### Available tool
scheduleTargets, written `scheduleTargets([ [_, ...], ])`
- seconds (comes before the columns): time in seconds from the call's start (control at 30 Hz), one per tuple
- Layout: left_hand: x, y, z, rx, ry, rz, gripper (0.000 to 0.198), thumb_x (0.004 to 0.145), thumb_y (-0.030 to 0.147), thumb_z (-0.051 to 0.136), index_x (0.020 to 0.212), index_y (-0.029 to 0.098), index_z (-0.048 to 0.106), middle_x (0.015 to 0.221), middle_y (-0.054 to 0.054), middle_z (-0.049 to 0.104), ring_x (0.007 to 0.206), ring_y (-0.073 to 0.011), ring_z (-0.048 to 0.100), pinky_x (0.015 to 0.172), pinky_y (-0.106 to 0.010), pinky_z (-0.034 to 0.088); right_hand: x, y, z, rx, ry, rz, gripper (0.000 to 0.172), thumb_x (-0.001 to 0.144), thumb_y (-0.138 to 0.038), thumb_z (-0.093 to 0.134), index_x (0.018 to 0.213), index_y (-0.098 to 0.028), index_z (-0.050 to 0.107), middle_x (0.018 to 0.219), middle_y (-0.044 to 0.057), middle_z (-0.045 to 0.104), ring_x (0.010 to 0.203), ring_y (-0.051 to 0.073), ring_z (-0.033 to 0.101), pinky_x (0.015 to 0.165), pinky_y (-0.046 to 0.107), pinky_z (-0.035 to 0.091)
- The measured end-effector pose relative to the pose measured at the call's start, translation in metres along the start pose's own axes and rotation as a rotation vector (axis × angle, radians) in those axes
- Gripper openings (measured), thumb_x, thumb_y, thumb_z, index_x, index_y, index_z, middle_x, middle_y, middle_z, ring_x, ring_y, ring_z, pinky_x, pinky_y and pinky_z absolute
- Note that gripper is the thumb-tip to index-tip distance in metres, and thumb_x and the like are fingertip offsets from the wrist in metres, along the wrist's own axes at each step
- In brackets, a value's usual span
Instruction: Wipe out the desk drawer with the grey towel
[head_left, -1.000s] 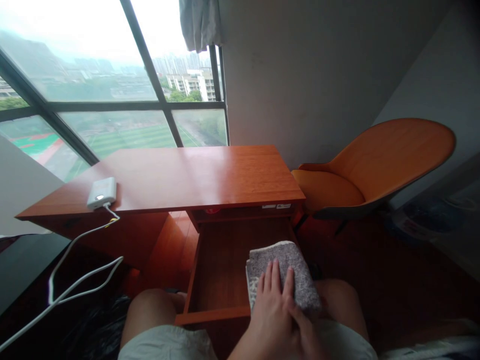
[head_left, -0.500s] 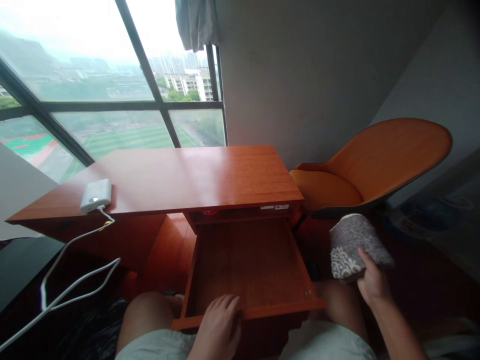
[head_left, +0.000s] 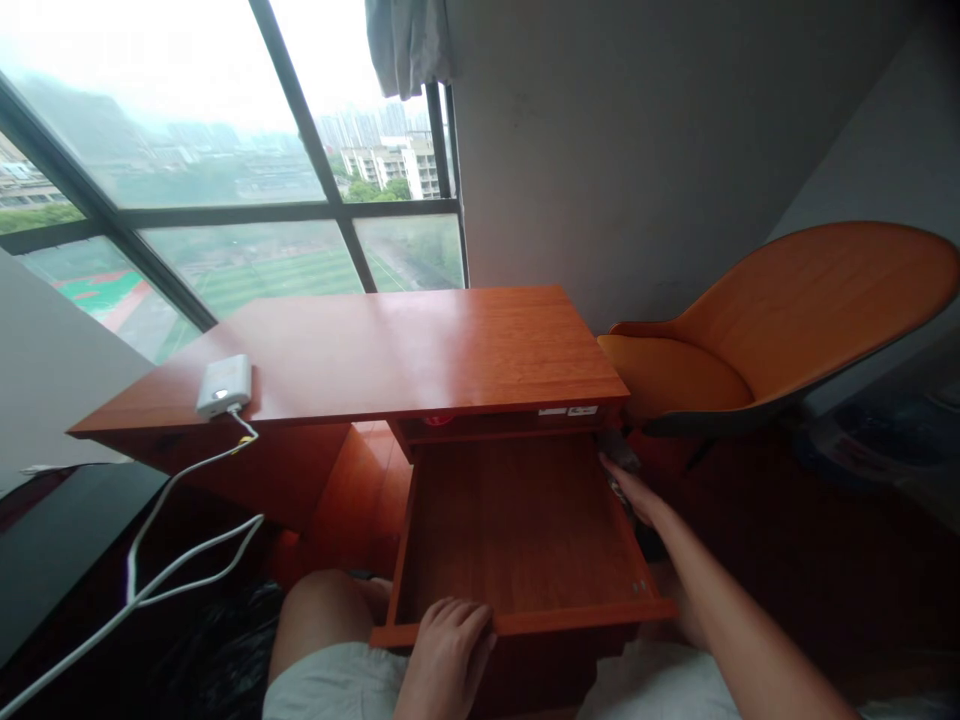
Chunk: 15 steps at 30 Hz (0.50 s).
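A wooden drawer [head_left: 510, 540] is pulled out of the desk, its bare bottom showing. My left hand [head_left: 450, 645] has its fingers wrapped over the top edge of the drawer front. Outside the drawer's right wall, my right hand [head_left: 634, 490] grips a folded grey cloth with a pale pattern. Only a grey part of this cloth [head_left: 621, 450] shows beyond the fingers, close to the desk's right side; the rest is hidden by the hand and the drawer wall.
On the reddish desk top [head_left: 420, 350] lies a white power bank [head_left: 225, 385] with a white cable [head_left: 180, 462] running down left. An orange chair [head_left: 817, 310] stands right of the desk. Windows [head_left: 247, 250] are behind. A black plastic bag [head_left: 225, 640] lies at lower left.
My right hand has carried the grey cloth left and forward, from the open space at right to beside the drawer's right wall. My left hand stays on the drawer front. The view has shifted slightly.
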<state>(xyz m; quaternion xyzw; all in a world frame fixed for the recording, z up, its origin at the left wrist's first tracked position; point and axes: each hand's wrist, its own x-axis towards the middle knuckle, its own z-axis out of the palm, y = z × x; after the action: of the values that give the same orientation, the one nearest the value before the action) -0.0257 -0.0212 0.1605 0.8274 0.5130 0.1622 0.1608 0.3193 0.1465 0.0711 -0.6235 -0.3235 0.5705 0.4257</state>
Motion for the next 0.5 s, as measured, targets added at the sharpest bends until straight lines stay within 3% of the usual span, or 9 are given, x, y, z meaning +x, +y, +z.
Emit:
scheduleTargets([
  [0.13, -0.002, -0.003, 0.002, 0.001, -0.003, 0.012, 0.016, 0.083, 0.017, 0.052, 0.094, 0.023, 0.062, 0.085, -0.003, 0.069, 0.08, -0.0204, 0.064, 0.082, -0.037, 0.049, 0.007, -0.003, 0.006, -0.007, 0.07, -0.031, 0.055, 0.068, -0.056, 0.059, 0.114, -0.025, 0.059, 0.113, 0.005, 0.066, 0.108, 0.024, 0.059, 0.096, 0.039, 0.045],
  [0.23, -0.004, -0.007, 0.004, 0.002, -0.014, 0.021, 0.016, 0.083, 0.018, 0.054, 0.096, 0.023, 0.061, 0.088, -0.002, 0.069, 0.081, -0.0203, 0.065, 0.082, -0.038, 0.049, -0.003, 0.002, 0.01, -0.105, 0.071, 0.03, 0.054, 0.073, -0.057, 0.05, 0.11, -0.021, 0.062, 0.105, 0.008, 0.07, 0.104, 0.027, 0.061, 0.09, 0.041, 0.048],
  [0.5, -0.008, -0.013, 0.006, -0.007, 0.041, 0.062, 0.018, 0.084, 0.02, 0.056, 0.1, 0.026, 0.06, 0.093, 0.0, 0.069, 0.084, -0.019, 0.065, 0.084, -0.038, 0.048, -0.078, 0.035, -0.02, -0.378, 0.11, 0.064, 0.035, 0.068, -0.051, 0.054, 0.083, -0.024, 0.071, 0.088, 0.007, 0.073, 0.102, 0.028, 0.062, 0.086, 0.035, 0.05],
])
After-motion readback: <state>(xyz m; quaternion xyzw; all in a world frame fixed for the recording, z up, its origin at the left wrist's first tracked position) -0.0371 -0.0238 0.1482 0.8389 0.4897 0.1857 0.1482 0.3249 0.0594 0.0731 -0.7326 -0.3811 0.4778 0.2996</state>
